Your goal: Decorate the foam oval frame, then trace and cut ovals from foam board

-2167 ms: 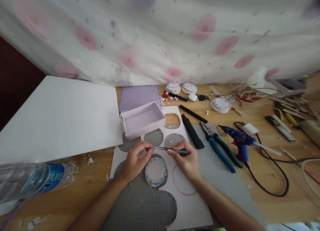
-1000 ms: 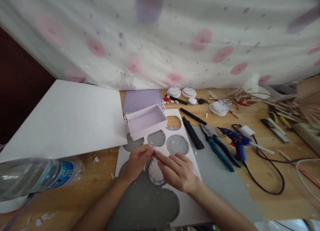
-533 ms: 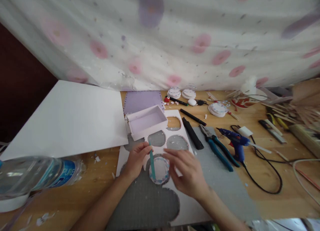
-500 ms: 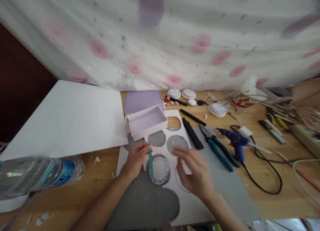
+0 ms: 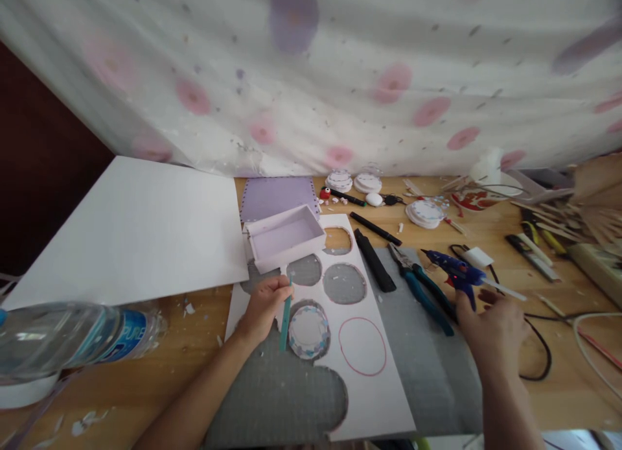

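My left hand [image 5: 265,307] pinches the top end of a narrow teal strip [image 5: 286,323] between thumb and fingers. The strip hangs down beside a round white disc [image 5: 309,332] with a blue and purple patterned rim, which lies by a cut-out in the white board [image 5: 374,398]. Over at the right, my right hand [image 5: 493,336] is at the handle of a blue glue gun [image 5: 454,268]. Its thumb and fingers are apart around the handle's lower end, and the gun still lies on the table. Whether the fingers press on the handle is hard to see.
A pale lilac open box [image 5: 286,239] sits behind the board. Teal-handled pliers [image 5: 422,291] and a black cutter [image 5: 374,259] lie between board and gun. A black cord [image 5: 547,353] loops by my right hand. A water bottle [image 5: 78,336] lies at left near a large white sheet [image 5: 146,236].
My right hand has moved right, from above the white board to the glue gun, uncovering a red drawn circle. My left hand keeps the teal strip, whose lower end has swung left.
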`<state>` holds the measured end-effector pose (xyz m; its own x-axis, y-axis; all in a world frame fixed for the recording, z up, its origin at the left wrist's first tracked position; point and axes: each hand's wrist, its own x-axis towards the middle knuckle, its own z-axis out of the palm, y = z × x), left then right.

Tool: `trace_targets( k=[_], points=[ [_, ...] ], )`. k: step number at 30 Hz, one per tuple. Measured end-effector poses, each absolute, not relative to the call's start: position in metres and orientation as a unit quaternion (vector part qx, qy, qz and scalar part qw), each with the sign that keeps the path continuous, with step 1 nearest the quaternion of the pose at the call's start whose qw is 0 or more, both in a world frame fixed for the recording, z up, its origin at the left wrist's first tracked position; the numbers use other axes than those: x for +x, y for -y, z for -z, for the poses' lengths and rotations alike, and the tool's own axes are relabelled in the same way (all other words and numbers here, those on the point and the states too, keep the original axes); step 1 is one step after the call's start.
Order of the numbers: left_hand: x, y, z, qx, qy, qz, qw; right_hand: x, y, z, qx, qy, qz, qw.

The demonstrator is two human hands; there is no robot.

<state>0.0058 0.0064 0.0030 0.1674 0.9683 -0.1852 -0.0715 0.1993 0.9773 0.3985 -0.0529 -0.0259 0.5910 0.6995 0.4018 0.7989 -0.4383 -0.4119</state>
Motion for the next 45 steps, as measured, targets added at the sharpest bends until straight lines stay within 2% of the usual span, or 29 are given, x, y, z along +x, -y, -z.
trace_targets(
  k=[3, 5, 8, 13, 19, 26, 45],
  points=[
    [0.005, -0.007, -0.004, 0.474, -0.481, -0.429, 0.6, 0.396, 0.046, 0.026, -0.876, 0.429, 0.057, 0.215],
    [0.006, -0.007, -0.005, 0.479, -0.481, -0.427, 0.597, 0.39, 0.045, 0.018, -0.882, 0.418, 0.068, 0.207],
    [0.007, -0.006, -0.008, 0.488, -0.478, -0.421, 0.597, 0.375, 0.044, -0.005, -0.889, 0.357, 0.096, 0.27],
    [0.007, -0.006, -0.007, 0.512, -0.469, -0.41, 0.592, 0.326, 0.035, -0.033, -0.831, 0.367, 0.009, 0.419],
    [0.004, -0.007, -0.001, 0.55, -0.449, -0.391, 0.586, 0.261, 0.028, -0.009, -0.705, 0.518, -0.091, 0.476],
    [0.004, -0.006, 0.001, 0.628, -0.411, -0.369, 0.548, 0.243, 0.032, 0.02, -0.662, 0.59, -0.108, 0.45],
    [0.005, -0.005, -0.002, 0.646, -0.388, -0.351, 0.556, 0.246, 0.032, 0.02, -0.64, 0.631, -0.071, 0.433]
  ],
)
